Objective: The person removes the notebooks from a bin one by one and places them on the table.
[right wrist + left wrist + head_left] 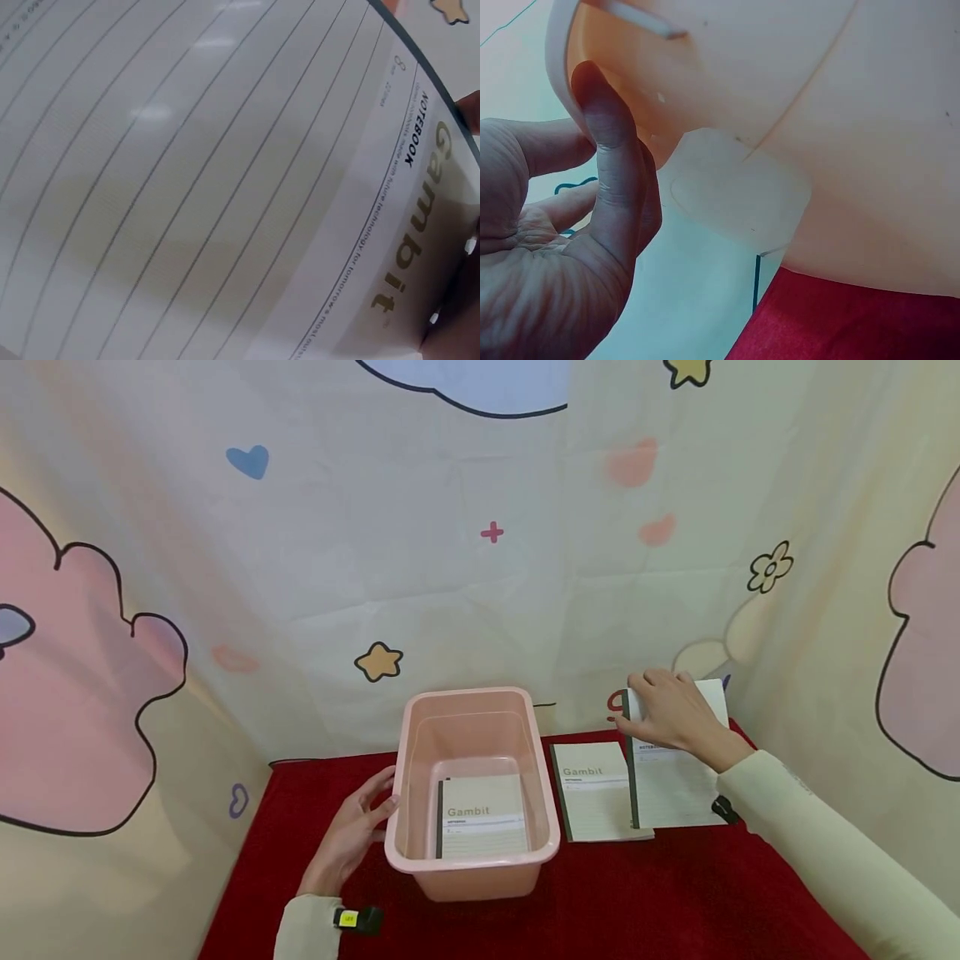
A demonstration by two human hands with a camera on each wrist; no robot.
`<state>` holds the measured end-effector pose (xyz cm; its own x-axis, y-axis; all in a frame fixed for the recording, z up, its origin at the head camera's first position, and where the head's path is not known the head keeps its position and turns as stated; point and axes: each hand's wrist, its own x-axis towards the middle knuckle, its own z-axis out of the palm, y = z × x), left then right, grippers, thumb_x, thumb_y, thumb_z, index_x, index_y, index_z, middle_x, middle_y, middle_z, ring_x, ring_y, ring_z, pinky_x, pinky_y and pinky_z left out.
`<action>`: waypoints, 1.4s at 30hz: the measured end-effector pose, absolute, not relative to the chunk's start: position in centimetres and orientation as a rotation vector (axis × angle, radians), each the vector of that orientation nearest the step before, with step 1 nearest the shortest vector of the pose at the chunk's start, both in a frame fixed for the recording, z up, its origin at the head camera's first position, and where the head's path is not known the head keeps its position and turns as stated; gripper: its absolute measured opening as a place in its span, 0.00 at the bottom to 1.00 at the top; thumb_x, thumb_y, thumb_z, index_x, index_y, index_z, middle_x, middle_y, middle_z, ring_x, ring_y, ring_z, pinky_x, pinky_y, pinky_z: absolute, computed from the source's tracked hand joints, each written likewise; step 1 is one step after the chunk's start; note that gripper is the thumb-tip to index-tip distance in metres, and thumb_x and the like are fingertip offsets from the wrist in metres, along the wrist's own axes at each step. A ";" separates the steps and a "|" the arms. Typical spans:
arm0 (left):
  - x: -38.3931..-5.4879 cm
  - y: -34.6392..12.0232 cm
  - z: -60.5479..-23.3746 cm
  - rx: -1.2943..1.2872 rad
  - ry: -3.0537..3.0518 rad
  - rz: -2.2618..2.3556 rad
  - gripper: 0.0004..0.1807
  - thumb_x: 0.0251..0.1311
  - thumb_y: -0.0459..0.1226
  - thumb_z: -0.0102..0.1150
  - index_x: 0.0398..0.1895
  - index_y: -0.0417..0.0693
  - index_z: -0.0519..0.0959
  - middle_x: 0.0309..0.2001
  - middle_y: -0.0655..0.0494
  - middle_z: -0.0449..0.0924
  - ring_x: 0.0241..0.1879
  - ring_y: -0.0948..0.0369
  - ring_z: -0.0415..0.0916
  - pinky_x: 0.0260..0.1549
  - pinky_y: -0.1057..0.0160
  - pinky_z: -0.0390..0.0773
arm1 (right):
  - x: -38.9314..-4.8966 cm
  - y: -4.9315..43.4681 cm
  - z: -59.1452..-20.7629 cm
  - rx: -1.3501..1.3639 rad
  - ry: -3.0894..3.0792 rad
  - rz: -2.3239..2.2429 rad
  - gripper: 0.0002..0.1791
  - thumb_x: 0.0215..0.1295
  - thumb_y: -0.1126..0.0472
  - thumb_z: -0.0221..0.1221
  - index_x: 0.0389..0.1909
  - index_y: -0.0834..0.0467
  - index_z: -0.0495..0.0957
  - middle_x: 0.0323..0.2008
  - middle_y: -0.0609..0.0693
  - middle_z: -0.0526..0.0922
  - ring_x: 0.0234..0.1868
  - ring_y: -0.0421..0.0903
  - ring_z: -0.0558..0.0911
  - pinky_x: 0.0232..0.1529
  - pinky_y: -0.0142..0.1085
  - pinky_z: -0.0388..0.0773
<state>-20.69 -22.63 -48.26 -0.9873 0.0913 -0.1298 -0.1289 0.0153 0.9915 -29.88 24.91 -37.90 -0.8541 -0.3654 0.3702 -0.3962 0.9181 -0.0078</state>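
My left hand [352, 831] grips the left rim of a pink plastic basin [474, 885]. In the left wrist view the thumb and fingers [615, 172] pinch that rim from both sides. Inside the basin lies a white Gambit notebook [483, 818] with a dark spine. To the right, my right hand [671, 714] holds another white notebook [678, 797] by its upper part, raised and tilted. Its ruled cover [202, 180] fills the right wrist view, with fingertips at the spine edge. A further Gambit notebook [592, 802] lies between basin and held notebook, partly overlapped by the latter.
A red cloth [622, 902] covers the table. Behind it and at both sides hangs a pale curtain [420, 568] printed with stars, hearts and clouds. The basin stands close to the back curtain, with the lying notebook just right of it.
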 end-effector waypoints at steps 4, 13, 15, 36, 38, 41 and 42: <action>-20.6 -22.9 -48.2 -0.043 2.134 2.090 0.32 0.66 0.37 0.60 0.72 0.60 0.63 0.70 0.50 0.63 0.58 0.43 0.74 0.44 0.49 0.85 | -30.2 26.5 -39.6 0.571 -2.689 0.106 0.23 0.53 0.44 0.63 0.40 0.58 0.74 0.28 0.51 0.74 0.32 0.49 0.72 0.34 0.40 0.59; -20.6 -22.6 -48.2 -0.049 2.138 2.089 0.31 0.67 0.36 0.58 0.72 0.59 0.63 0.70 0.50 0.63 0.58 0.46 0.74 0.45 0.48 0.84 | -31.6 29.8 -43.2 0.568 -2.673 0.081 0.25 0.51 0.42 0.63 0.41 0.57 0.75 0.31 0.51 0.76 0.34 0.51 0.76 0.35 0.43 0.63; -20.6 -22.6 -48.2 -0.046 2.132 2.095 0.31 0.67 0.36 0.58 0.72 0.60 0.63 0.70 0.50 0.63 0.58 0.46 0.74 0.45 0.49 0.84 | -31.9 30.4 -44.0 0.547 -2.705 0.084 0.26 0.51 0.42 0.64 0.43 0.58 0.75 0.33 0.53 0.78 0.36 0.52 0.77 0.34 0.42 0.63; -20.7 -22.7 -47.9 -0.038 2.133 2.093 0.32 0.67 0.36 0.58 0.72 0.60 0.63 0.71 0.50 0.62 0.59 0.44 0.74 0.46 0.49 0.84 | -35.1 32.3 -49.0 0.516 -2.841 0.066 0.35 0.59 0.38 0.60 0.58 0.60 0.73 0.51 0.63 0.80 0.54 0.63 0.77 0.53 0.62 0.65; -20.6 -22.7 -48.0 -0.054 2.141 2.087 0.31 0.67 0.37 0.59 0.72 0.60 0.63 0.71 0.50 0.63 0.58 0.45 0.74 0.46 0.49 0.84 | -35.4 32.3 -49.3 0.512 -2.869 0.053 0.36 0.60 0.37 0.59 0.59 0.60 0.72 0.54 0.64 0.79 0.56 0.65 0.76 0.55 0.64 0.63; -20.5 -22.7 -48.0 -0.055 2.143 2.078 0.31 0.67 0.36 0.58 0.72 0.59 0.63 0.71 0.49 0.63 0.58 0.44 0.75 0.45 0.49 0.84 | -35.5 32.2 -49.6 0.513 -2.910 0.042 0.37 0.62 0.36 0.58 0.61 0.60 0.71 0.55 0.65 0.77 0.58 0.66 0.75 0.57 0.66 0.62; -20.5 -22.6 -48.0 -0.058 2.141 2.081 0.31 0.67 0.36 0.58 0.72 0.59 0.63 0.71 0.49 0.63 0.58 0.44 0.75 0.45 0.49 0.84 | -35.5 32.2 -49.6 0.515 -2.916 0.046 0.37 0.62 0.36 0.58 0.62 0.60 0.71 0.55 0.66 0.77 0.58 0.65 0.74 0.57 0.66 0.62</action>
